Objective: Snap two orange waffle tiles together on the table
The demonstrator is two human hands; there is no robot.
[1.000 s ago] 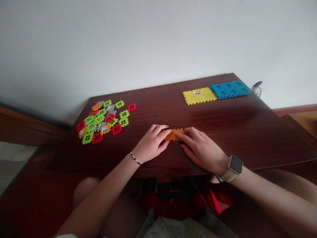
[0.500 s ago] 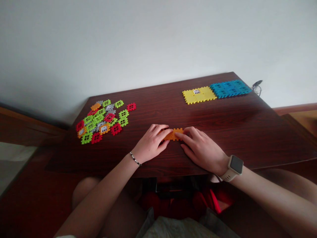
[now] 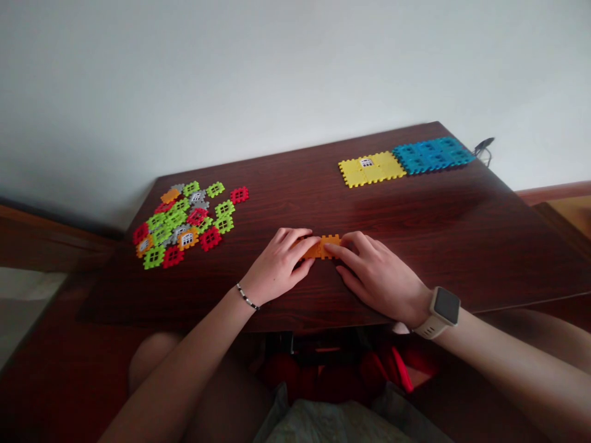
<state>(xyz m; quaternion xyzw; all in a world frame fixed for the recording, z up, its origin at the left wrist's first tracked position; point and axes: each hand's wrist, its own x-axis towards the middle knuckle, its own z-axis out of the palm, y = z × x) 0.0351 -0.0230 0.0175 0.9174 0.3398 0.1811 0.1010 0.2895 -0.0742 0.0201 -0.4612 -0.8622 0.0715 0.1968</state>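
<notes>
Two orange interlocking tiles with notched edges lie side by side on the dark wooden table (image 3: 286, 184), near its front. The left orange tile (image 3: 314, 248) is partly covered by my left hand (image 3: 279, 261), whose fingers close on it from the left. My right hand (image 3: 381, 271) grips the right orange tile (image 3: 330, 246), with a fingertip pressing on its top. The tiles' edges meet between my hands; whether they are fully locked I cannot tell.
A loose pile of green, red, grey and orange tiles (image 3: 176, 219) spreads over the table's left side. At the back right lie a joined yellow panel (image 3: 376, 171) and, touching it, a blue panel (image 3: 431, 155). Behind the table rises a white wall (image 3: 277, 74).
The view has shifted slightly. Both hands stay on the orange tiles with almost the same hold, and no other piece has visibly moved.
</notes>
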